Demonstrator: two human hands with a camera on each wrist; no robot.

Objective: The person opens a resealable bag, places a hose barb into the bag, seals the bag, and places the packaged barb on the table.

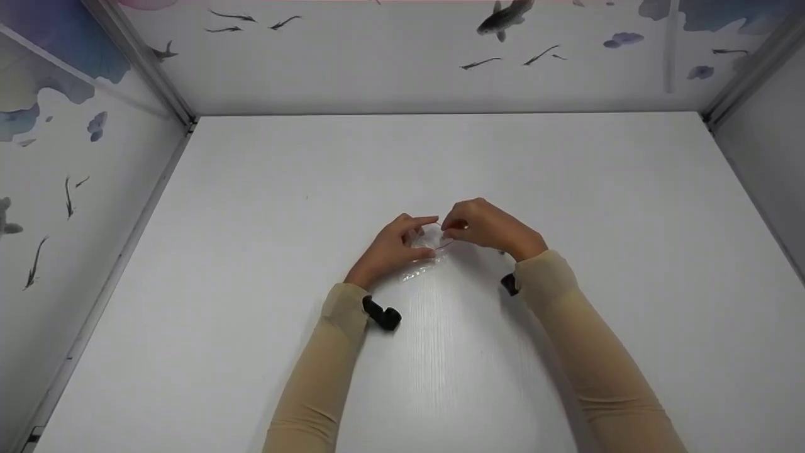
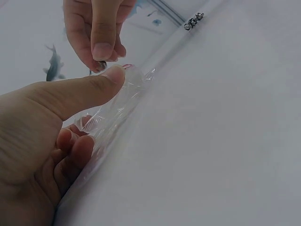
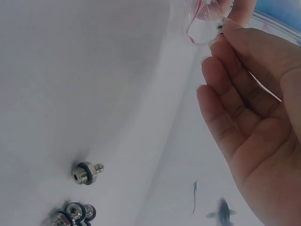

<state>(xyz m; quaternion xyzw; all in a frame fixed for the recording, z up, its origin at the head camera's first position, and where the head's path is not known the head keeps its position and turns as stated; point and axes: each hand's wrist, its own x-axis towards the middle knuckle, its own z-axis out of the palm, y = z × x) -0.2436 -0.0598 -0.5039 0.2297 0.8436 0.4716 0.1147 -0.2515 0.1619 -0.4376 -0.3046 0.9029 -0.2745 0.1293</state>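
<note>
A clear plastic zip bag [image 1: 417, 272] with a red line along its mouth is held by my left hand [image 1: 391, 250]. The thumb and index finger are spread at the mouth, which gapes towards the right. My right hand [image 1: 485, 226] is at the opening, thumb and fingertips pinching a small metal fitting [image 3: 220, 27]. Most of that piece is hidden by the fingertips; a bit of the bag's red edge shows beside it. On the table below the right hand stands a loose metal fitting [image 3: 85, 173] with a dark ring, near a cluster of similar fittings [image 3: 75, 213].
The white table [image 1: 251, 251] is bounded by a back panel [image 1: 377, 69] and a left panel [image 1: 94, 157], both printed with fish and blotches. A grey panel [image 1: 767, 138] stands at the right. Black wrist cameras [image 1: 385, 316] sit by the cuffs.
</note>
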